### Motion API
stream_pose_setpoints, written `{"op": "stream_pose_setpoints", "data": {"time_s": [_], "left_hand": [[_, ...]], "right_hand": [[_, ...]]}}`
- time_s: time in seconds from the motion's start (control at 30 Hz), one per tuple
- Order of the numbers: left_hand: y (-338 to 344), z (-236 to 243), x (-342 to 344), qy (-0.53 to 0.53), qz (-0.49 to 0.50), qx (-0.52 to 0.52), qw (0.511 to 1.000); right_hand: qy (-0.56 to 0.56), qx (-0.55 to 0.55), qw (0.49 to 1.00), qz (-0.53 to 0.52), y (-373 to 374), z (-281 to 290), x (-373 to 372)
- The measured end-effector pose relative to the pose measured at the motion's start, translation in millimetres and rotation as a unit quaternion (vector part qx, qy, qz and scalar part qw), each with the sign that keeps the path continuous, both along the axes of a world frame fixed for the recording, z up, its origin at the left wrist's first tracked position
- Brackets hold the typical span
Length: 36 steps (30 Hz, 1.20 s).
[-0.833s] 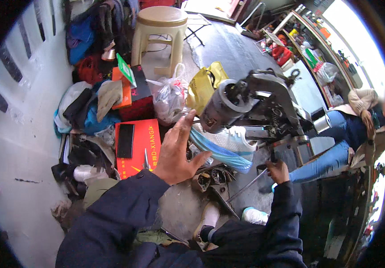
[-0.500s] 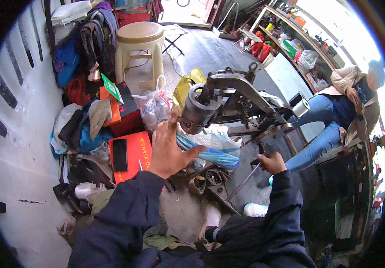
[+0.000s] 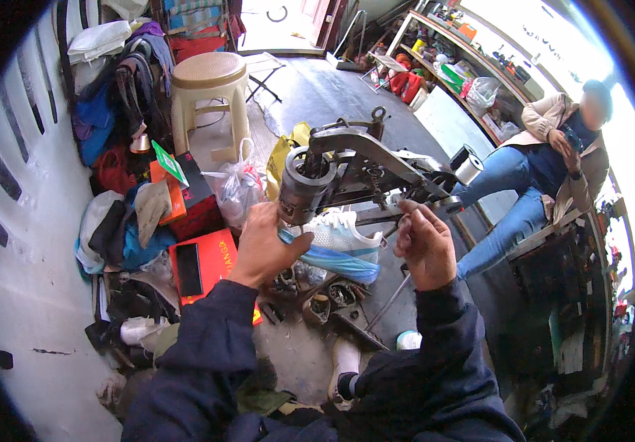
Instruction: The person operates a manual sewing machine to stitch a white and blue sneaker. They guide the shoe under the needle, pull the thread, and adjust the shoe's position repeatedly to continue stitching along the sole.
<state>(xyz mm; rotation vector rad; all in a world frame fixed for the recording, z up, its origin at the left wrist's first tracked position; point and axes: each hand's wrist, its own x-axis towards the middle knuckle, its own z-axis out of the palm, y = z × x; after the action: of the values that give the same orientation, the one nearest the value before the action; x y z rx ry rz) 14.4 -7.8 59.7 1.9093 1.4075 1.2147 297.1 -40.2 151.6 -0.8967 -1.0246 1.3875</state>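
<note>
A dark metal hand-cranked sewing machine (image 3: 362, 151) stands in front of me. Under its round cylindrical head (image 3: 304, 188) lies a white and light-blue sneaker (image 3: 343, 234), its sole side toward me. Beside the head, my left hand (image 3: 264, 247) has its thumb stretched out over the shoe's near end; the fingertips are partly hidden, and whether they touch shoe or metal is unclear. My right hand (image 3: 429, 250) is raised right of the sneaker, below the machine's wheel (image 3: 446, 205). Its fingers are curled together; anything between them is too small to make out. A thread spool (image 3: 466, 166) sits on the machine's right.
At left are a red box (image 3: 218, 254) with a black phone (image 3: 188, 269), piled cloths and a plastic bag (image 3: 240, 191). A beige stool (image 3: 211, 103) stands behind. Small parts trays (image 3: 341, 295) lie below the shoe. A seated person (image 3: 553, 147) is at right.
My right hand has let go of the crank handle and come up with curled fingers. My left hand has lowered its raised fingers beside the machine head. The whole view has shifted slightly.
</note>
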Motion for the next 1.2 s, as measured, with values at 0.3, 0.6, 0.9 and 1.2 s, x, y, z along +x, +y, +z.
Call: {"op": "stream_pose_setpoints", "data": {"time_s": [0.3, 0.6, 0.9, 1.2], "left_hand": [[0, -2, -8, -0.057, -0.042, 0.006, 0.997], [-8, 2, -8, -0.046, -0.028, 0.018, 0.998], [-11, -3, -14, -0.025, -0.023, 0.024, 0.999], [-9, -11, -15, 0.004, -0.013, 0.018, 1.000]], "right_hand": [[0.155, -0.033, 0.987, -0.032, 4, 12, -34], [0.182, -0.051, 0.982, 0.005, 14, 17, -51], [0.182, -0.059, 0.981, -0.024, 15, 5, -56], [0.055, -0.080, 0.995, -0.034, -6, 4, -80]]}}
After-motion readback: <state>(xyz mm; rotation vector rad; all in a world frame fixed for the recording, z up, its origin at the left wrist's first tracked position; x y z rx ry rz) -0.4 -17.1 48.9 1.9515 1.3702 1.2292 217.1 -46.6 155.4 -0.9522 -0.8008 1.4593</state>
